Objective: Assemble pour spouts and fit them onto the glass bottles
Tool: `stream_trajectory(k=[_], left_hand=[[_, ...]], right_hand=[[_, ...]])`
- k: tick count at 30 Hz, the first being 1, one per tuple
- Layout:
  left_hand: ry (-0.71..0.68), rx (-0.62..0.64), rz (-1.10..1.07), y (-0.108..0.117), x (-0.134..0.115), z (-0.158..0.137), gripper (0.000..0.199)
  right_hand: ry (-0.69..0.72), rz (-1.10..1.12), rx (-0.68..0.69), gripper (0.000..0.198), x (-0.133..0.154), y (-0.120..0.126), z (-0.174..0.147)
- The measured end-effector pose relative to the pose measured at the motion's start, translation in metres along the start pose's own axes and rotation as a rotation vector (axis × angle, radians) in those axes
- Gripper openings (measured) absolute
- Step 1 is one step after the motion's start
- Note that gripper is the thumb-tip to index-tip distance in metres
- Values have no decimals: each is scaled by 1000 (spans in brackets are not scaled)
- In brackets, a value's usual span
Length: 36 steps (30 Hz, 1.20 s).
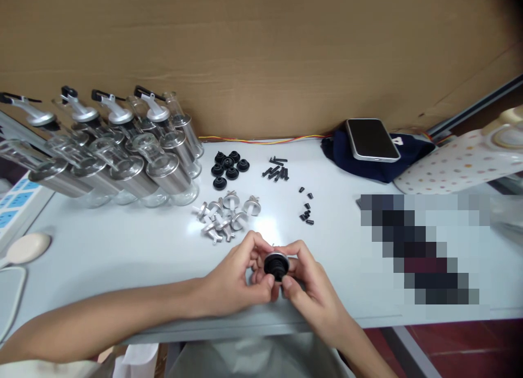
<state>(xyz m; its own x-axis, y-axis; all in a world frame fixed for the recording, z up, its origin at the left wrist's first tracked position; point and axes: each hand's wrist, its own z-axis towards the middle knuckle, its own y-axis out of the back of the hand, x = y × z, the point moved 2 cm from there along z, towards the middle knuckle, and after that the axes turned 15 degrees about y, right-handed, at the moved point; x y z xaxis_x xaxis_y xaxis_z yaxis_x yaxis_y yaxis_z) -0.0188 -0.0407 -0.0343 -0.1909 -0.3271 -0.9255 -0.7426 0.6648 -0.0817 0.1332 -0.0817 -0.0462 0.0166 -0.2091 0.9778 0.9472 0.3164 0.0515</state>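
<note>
Between my two hands, near the table's front edge, is a bottle pourer top (277, 264) with a silver rim and a ribbed black stopper facing me. My left hand (249, 274) grips it from the left, thumb at the stopper's lower end. From the other side my right hand (308, 282) pinches it with thumb and fingers. Its spout side is hidden behind the fingers. Beyond my hands lie a heap of silver pourer spouts (224, 223), several black ribbed stoppers (232, 173), black lever strips (278, 172) and small black caps (307, 206).
Glass bottles with steel sleeves (169, 171) crowd the left; some carry pourers. A phone (372, 140) rests on dark blue cloth (368, 171) at back right, beside a dotted white object (449, 163). A cream oval item (29, 248) lies at left. Cardboard (261, 56) stands behind.
</note>
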Motion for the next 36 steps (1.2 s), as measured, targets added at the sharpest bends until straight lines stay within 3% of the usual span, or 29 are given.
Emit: stream_trajectory(k=[6, 13, 22, 29, 36], left_hand=[[-43, -11, 17, 0, 0, 1, 25], [-2, -12, 35, 0, 1, 0, 28], [-24, -46, 112, 0, 2, -2, 25], [-151, -103, 91, 2, 0, -4, 19], [-237, -132, 118, 5, -4, -5, 17]], right_hand=[[0, -49, 29, 18, 3, 0, 0], [-2, -78, 56, 9, 7, -1, 3], [-49, -135, 69, 10, 3, -1, 0], [66, -129, -17, 19, 3, 0, 2], [196, -192, -111, 11, 5, 1, 2]])
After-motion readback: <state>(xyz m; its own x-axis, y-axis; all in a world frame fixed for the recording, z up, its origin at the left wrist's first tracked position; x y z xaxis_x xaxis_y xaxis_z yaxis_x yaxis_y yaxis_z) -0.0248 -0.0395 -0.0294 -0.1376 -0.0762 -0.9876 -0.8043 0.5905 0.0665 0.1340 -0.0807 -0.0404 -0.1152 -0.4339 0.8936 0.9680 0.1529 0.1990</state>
